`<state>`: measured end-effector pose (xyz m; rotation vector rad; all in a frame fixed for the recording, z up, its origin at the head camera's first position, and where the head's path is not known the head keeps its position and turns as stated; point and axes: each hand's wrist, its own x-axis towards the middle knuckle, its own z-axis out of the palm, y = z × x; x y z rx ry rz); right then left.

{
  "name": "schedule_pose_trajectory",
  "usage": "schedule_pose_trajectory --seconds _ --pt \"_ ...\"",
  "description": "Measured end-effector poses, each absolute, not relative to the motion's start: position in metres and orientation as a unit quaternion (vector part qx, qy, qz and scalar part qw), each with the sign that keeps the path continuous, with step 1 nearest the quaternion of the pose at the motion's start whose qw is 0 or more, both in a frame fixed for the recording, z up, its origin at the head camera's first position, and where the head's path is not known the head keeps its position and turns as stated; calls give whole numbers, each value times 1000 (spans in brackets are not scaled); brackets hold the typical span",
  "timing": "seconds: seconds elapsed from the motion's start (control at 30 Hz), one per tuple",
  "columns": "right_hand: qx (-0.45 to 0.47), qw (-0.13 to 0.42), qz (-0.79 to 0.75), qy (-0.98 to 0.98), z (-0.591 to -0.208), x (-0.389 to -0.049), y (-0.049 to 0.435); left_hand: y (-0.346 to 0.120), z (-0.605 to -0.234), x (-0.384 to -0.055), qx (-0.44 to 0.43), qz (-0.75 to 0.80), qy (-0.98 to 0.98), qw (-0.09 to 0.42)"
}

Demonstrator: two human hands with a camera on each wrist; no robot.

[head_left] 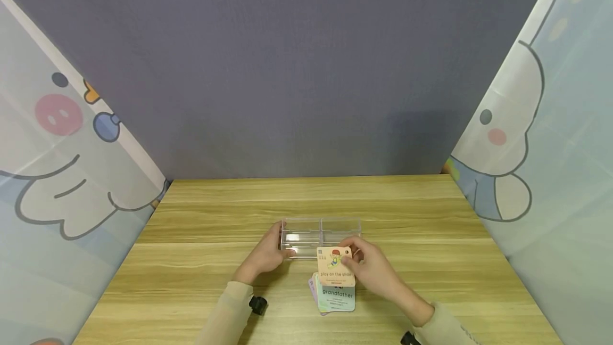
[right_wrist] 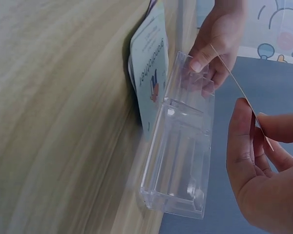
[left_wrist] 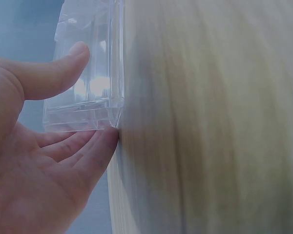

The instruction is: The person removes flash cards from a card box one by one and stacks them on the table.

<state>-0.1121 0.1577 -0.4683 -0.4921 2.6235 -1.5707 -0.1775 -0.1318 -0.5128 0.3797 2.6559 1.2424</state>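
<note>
My right hand (head_left: 371, 270) pinches a peach card (head_left: 337, 279) printed "play on the slide" with a cartoon child. In the right wrist view the card (right_wrist: 238, 87) shows edge-on between thumb and fingers. A clear plastic divided box (head_left: 321, 228) stands just beyond it on the table. At the box's left end, my left hand (head_left: 268, 253) grips it, thumb (left_wrist: 63, 73) over the front and fingers along the end wall. Below the held card lies a small stack of cards, topped by a pale green "grandfather" card (head_left: 337, 302), with a purple card edge (head_left: 312, 289) peeking out.
Everything sits on a wood-grain table (head_left: 215, 212). A dark grey partition (head_left: 306, 95) rises behind it, and cartoon-printed curtains (head_left: 565, 137) hang on both sides. A black wrist strap (head_left: 258, 305) is on the left wrist.
</note>
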Motion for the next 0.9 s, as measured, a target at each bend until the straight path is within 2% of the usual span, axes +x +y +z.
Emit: schedule_pose_trajectory --seconds 0.9 --pt "-201 70 -491 845 -479 -107 154 -132 -513 -178 128 414 896 96"
